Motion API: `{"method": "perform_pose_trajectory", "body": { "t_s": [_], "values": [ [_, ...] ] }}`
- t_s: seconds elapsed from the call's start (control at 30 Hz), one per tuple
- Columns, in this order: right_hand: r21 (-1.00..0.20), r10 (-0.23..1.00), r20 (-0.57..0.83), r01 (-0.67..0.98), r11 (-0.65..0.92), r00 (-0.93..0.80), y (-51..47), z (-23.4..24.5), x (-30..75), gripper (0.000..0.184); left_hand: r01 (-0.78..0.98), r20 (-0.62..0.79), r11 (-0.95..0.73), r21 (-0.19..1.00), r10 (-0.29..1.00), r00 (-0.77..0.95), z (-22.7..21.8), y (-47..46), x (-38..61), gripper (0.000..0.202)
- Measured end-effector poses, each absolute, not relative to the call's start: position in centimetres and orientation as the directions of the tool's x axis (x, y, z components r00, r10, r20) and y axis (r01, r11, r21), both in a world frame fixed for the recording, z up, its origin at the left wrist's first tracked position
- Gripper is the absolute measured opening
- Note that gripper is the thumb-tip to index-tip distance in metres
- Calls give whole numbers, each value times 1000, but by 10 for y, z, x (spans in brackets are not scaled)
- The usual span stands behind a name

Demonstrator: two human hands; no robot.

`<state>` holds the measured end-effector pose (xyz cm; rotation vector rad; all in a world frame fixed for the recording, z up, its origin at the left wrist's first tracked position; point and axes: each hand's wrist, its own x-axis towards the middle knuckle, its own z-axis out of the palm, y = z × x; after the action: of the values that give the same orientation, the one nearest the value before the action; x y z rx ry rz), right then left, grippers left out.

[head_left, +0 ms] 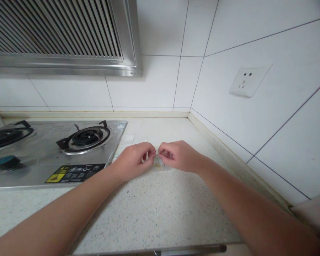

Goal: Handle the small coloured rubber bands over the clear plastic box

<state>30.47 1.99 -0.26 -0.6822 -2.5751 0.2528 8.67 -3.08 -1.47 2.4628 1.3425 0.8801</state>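
Observation:
My left hand (pixel 134 160) and my right hand (pixel 177 155) meet over the speckled countertop (pixel 160 213), fingertips pinched together. Between them hangs a small clear plastic packet (pixel 158 164) with something pale yellowish inside. Both hands grip its top edge, the left from the left side, the right from the right. The packet's lower part rests on or just above the counter; I cannot tell which. Another flat clear packet (pixel 126 139) lies on the counter behind my left hand, beside the stove.
A steel gas stove (pixel 50 163) with two burners fills the left, its right burner (pixel 86 137) nearest. A range hood (pixel 61 35) hangs above. White tiled walls meet in a corner; a wall socket (pixel 246 81) is on the right wall.

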Motion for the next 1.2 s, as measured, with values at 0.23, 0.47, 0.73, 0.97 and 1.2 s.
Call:
{"method": "perform_pose_trajectory", "body": {
  "t_s": [0.23,0.47,0.73,0.97,1.2],
  "values": [
    [-400,535,376,389,830,-756,20,-2,309,5,457,357,-428,780,903,238,-15,-30,96,13],
    [-451,543,406,356,819,-735,20,-2,310,5,269,217,-267,925,955,203,-17,-28,100,16],
    [-586,586,421,286,758,-693,21,-3,311,11,221,199,-253,942,950,241,-20,-30,100,22],
    [-721,643,419,196,665,-641,22,-6,308,14,248,181,-242,938,953,243,-20,-32,103,23],
    [-689,639,448,214,692,-625,22,-5,307,12,243,156,-210,947,962,223,-22,-30,101,29]
  ]
}}
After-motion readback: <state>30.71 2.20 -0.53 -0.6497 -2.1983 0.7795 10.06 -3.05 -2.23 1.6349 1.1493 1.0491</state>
